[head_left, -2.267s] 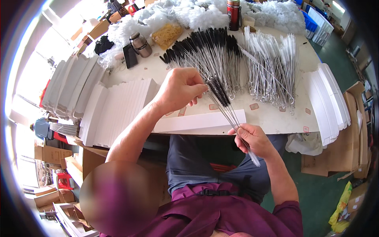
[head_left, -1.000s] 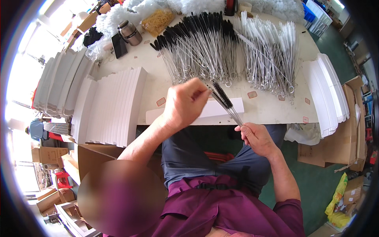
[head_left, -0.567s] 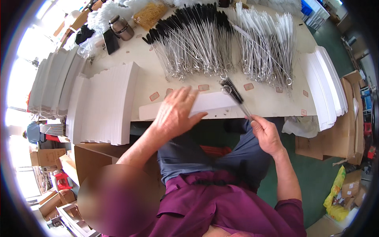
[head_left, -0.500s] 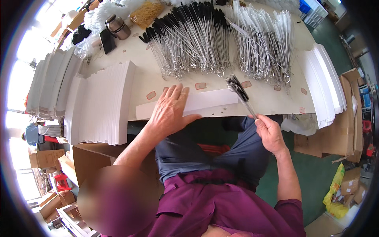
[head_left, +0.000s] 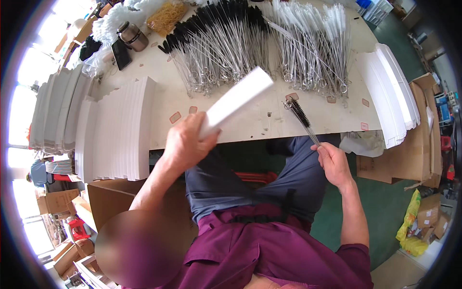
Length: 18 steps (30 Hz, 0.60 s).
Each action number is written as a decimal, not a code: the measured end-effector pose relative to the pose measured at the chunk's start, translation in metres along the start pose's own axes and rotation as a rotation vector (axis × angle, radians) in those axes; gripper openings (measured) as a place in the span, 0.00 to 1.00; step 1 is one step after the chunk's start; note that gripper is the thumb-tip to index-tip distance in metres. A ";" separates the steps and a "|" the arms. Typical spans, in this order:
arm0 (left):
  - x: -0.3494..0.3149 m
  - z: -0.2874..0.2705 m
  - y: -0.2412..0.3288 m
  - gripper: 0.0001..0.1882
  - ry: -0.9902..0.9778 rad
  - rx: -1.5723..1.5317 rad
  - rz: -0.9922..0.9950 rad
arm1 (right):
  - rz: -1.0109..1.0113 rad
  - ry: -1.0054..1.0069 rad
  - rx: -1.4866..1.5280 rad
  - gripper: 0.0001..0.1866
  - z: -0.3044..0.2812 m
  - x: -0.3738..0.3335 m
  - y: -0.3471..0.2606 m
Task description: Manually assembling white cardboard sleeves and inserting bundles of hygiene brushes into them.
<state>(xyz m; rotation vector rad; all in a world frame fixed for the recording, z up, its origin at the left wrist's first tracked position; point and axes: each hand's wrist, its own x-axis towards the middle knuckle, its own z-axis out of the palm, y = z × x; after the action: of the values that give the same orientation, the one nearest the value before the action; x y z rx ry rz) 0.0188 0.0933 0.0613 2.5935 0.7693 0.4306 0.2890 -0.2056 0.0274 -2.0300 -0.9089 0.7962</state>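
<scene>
My left hand [head_left: 188, 143] is closed around one end of a long white paper box [head_left: 240, 98], held up at a slant over the table's front edge. My right hand [head_left: 333, 161] pinches the thin metal stems of a few wire brushes [head_left: 300, 113], whose black bristles and ring ends point away from me. Beyond the hands lie a pile of black-tipped wire brushes [head_left: 221, 48] and, to its right, a pile of white-tipped ones [head_left: 315, 53].
Rows of white boxes [head_left: 118, 130] stand at the table's left, and more stacked white boxes [head_left: 391, 98] at its right edge. A metal flask [head_left: 133, 37], a phone [head_left: 121, 54] and a bag of yellow rubber bands [head_left: 166, 17] lie at the back left. Cardboard cartons [head_left: 399, 159] stand beside the table.
My left hand, which lay flat on the white box, has gripped and lifted it off the table into a slant. The right hand with the brushes has shifted slightly right and nearer.
</scene>
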 end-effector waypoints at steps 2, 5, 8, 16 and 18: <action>0.008 -0.019 -0.009 0.19 0.001 -0.295 -0.205 | -0.016 -0.019 0.070 0.15 0.006 -0.002 -0.012; 0.023 -0.038 -0.012 0.20 0.021 -0.702 -0.429 | -0.076 -0.074 0.148 0.17 0.015 -0.005 -0.027; 0.038 -0.044 -0.015 0.25 0.282 -1.321 -0.412 | -0.209 -0.158 0.235 0.20 0.030 -0.010 -0.039; 0.056 -0.025 -0.025 0.27 0.524 -1.625 -0.404 | -0.223 -0.384 0.391 0.15 0.069 -0.014 -0.059; 0.057 -0.026 -0.026 0.27 0.572 -1.636 -0.403 | -0.213 -0.397 0.389 0.15 0.074 -0.013 -0.058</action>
<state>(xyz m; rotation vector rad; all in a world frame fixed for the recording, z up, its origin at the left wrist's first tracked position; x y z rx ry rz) 0.0424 0.1528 0.0824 0.7755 0.6044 1.0727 0.2057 -0.1607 0.0400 -1.4377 -1.0702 1.1761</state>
